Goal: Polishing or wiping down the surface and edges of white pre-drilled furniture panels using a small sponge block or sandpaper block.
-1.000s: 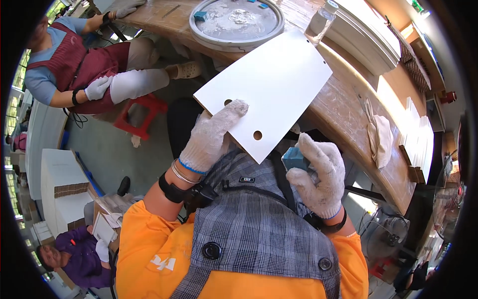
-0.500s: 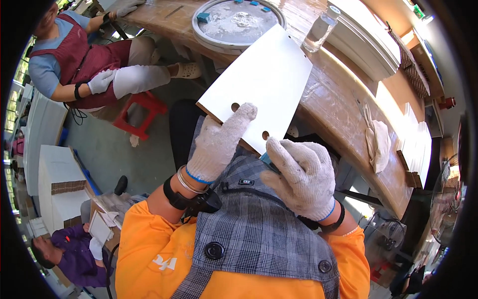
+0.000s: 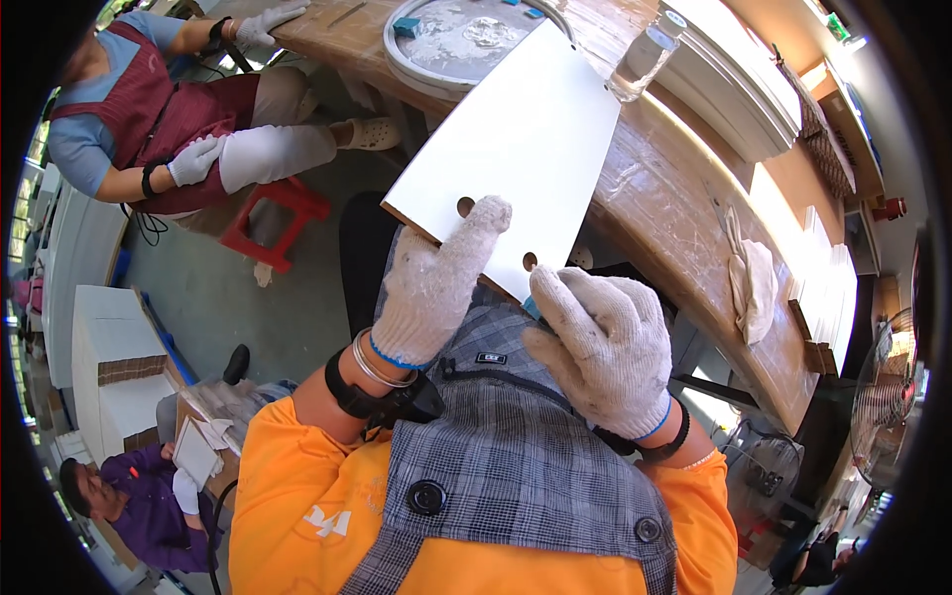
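Note:
A white board (image 3: 526, 149) with two round holes near its close edge slants away from me, its far end over the worktable. My left hand (image 3: 436, 278), in a whitish knit glove, grips the near left edge, thumb laid on the white face and the other fingers hidden beneath. At the near right corner, my gloved right hand (image 3: 610, 347) pinches a small blue piece (image 3: 534, 306) against or close to the board's edge. Most of that piece is covered by the fingers, so its kind is unclear; similar blue blocks (image 3: 406, 27) lie on the round tray.
The brown worktable (image 3: 674, 218) bears a round tray (image 3: 397, 69) with white paste, a clear bottle (image 3: 645, 59), stacked white panels (image 3: 729, 89) and a crumpled glove (image 3: 752, 283). A co-worker (image 3: 129, 109) sits far left near a red stool (image 3: 283, 223); another person (image 3: 149, 506) works lower left. Fans (image 3: 883, 387) stand right.
The board has shifted slightly left and up in view, with my left hand still on it. My right hand and the blue piece have moved only a little.

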{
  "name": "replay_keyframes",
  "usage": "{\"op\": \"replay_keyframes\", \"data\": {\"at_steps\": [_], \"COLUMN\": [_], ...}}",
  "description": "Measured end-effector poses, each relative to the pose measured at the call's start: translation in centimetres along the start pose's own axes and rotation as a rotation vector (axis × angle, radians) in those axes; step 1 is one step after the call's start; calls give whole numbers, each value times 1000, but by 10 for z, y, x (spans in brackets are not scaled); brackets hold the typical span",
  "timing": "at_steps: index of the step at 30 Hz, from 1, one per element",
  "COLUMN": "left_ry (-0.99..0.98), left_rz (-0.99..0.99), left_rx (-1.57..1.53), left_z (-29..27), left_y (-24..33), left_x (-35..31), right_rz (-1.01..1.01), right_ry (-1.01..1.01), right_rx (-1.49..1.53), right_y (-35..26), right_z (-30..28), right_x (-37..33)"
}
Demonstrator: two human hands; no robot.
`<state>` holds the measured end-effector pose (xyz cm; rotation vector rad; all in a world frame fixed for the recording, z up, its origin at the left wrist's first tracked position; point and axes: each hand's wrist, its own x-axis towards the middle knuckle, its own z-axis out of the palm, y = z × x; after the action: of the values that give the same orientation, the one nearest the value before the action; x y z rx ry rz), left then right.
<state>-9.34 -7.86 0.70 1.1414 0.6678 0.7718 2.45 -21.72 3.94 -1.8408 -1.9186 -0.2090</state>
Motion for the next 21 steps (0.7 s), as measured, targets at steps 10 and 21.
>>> {"op": "replay_keyframes", "data": {"at_steps": [10,21], "left_ry": [37,37], "left_rz": [-18,-33], "left_rx": [-46,-115], "left_z": [5,5], "left_y": [2,5], "left_x": [3,7], "right_rz": [-6,38], "right_ry": [20,-36], "right_rx": [35,-18], "right_y": [2,5], "right_z": [-3,-6], "right_x": [0,-4]}}
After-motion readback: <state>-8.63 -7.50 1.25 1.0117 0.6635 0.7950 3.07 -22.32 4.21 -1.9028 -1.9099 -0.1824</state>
